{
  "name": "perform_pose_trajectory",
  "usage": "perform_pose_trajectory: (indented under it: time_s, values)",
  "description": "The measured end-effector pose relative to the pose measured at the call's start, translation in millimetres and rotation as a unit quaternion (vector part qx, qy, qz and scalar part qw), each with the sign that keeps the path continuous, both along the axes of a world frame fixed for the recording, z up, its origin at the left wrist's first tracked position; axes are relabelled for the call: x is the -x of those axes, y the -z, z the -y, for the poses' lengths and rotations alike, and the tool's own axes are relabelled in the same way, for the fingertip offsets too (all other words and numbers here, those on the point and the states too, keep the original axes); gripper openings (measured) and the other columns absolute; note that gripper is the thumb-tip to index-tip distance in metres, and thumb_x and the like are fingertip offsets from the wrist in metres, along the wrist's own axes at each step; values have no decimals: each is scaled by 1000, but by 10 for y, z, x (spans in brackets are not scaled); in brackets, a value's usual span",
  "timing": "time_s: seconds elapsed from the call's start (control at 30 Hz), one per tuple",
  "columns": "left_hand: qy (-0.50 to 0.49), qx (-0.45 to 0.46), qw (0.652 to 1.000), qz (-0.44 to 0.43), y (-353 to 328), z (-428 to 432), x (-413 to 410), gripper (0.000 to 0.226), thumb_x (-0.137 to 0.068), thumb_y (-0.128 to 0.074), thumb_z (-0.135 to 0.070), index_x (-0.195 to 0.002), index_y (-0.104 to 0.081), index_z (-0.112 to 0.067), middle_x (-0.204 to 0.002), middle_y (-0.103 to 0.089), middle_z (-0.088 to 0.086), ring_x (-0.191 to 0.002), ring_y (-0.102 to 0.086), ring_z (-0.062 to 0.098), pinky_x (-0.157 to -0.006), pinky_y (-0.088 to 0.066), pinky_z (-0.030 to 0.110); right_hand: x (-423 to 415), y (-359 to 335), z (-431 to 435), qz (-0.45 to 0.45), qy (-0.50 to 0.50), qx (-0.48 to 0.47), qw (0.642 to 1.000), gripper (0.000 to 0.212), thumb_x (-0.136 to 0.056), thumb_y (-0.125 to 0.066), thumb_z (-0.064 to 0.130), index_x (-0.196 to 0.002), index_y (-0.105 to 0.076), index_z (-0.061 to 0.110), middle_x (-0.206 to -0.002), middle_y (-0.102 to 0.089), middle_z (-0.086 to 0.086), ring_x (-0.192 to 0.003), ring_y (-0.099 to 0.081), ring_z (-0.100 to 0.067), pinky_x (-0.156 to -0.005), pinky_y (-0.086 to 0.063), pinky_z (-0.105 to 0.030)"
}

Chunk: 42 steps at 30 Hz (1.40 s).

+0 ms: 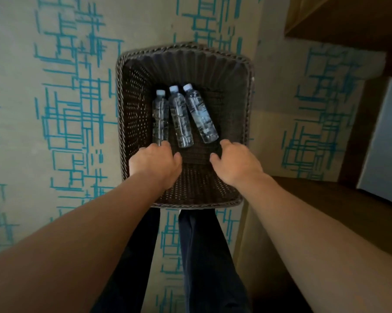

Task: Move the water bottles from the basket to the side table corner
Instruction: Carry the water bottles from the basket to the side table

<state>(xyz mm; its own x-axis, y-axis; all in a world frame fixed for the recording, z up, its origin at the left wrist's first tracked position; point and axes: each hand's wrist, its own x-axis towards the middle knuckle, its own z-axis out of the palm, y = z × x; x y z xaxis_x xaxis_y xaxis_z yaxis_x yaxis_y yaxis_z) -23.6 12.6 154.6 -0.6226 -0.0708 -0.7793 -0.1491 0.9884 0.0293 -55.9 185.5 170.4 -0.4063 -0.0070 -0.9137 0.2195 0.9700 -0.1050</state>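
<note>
Grip: right hand (pixel 234 162) spread, empty; left hand (pixel 155 162) at the base of the left bottle (pixel 160 116) — closure cannot be told. Three water bottles (pixel 180 118) lie in the basket (pixel 122 109), caps toward 12 o'clock. Likely step: reach. Next — grasp, lift clear.

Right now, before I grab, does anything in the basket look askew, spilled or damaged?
The left bottle and middle bottle lie roughly parallel; the right bottle is askew, base angled away from them. All capped in the basket, no spill or damage visible.
</note>
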Motion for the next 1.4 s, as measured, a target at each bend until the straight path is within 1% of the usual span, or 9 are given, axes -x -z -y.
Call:
perform_pose_trajectory:
  time_s: [0.27,0.43,0.53,0.63,0.77,0.87,1.0,1.2,1.4]
  values:
    - [-108,-7,994,30,1378,-58,130,55,-100,-39,-48,-143,-36,-15,-140,-46,17,-123,-50,39,-85,-47,46,119,1412,124,-11,53,-3,999,53,-101,-47,40,-149,-41,17,-137,-57,-14,-121,-56,-33,-99,-52,-43]
    - [-120,22,992,38,2095,-41,102,79,-95,-44,-59,-155,-8,-23,-162,-10,16,-139,-32,45,-97,-46,52,128,2127,169,-40,51,15,998,62,-101,-50,37,-157,-28,25,-153,-39,-13,-138,-42,-33,-111,-41,-40]
    - [-174,20,983,56,2426,-22,72,84,-91,-44,-68,-156,-8,-29,-164,12,18,-145,-20,49,-107,-42,56,134,2423,208,-62,83,16,994,66,-99,-56,33,-157,-24,31,-156,-32,-10,-137,-42,-33,-109,-44,-42]
    - [-214,9,975,52,2614,-59,42,81,-87,-43,-74,-152,-25,-30,-161,21,19,-146,-12,49,-113,-33,58,123,2627,249,-106,116,30,987,63,-94,-65,25,-144,-27,32,-139,-45,-11,-114,-56,-31,-91,-55,-44]
    - [-284,-16,959,-5,2727,-54,-27,58,-91,-39,-70,-138,-42,-34,-161,8,16,-141,-20,46,-112,-35,56,135,2819,233,-139,152,11,978,75,-89,-71,21,-145,-21,25,-134,-52,-11,-113,-59,-32,-89,-55,-45]
    - [-322,-65,942,-72,2779,14,-41,26,-98,-52,-41,-122,-44,-33,-151,-15,20,-124,-41,41,-92,-51,43,164,2956,204,-109,190,0,976,69,-90,-73,22,-143,-30,16,-136,-53,-11,-119,-58,-31,-87,-51,-34]
    - [-267,-94,957,-70,2821,30,-80,56,-84,-71,-12,-123,-35,-31,-142,-20,20,-115,-45,37,-80,-48,32,180,3060,215,-85,187,-13,979,72,-85,-78,23,-140,-34,14,-144,-41,-13,-130,-48,-34,-106,-47,-43]
    - [-297,-130,942,-90,2825,108,-59,56,-77,-76,-13,-106,-31,-33,-127,-27,13,-94,-53,32,-69,-57,37,94,3068,248,-56,282,15,958,70,-79,-83,17,-134,-39,20,-130,-49,-6,-118,-57,-30,-92,-58,-49]
    - [-376,-225,893,-100,2597,172,-191,61,-76,-78,-13,-105,-28,-32,-115,-52,12,-73,-64,23,-53,-57,37,-238,2876,290,50,397,47,915,63,-80,-83,18,-133,-48,19,-124,-65,-3,-116,-63,-24,-102,-53,-46]
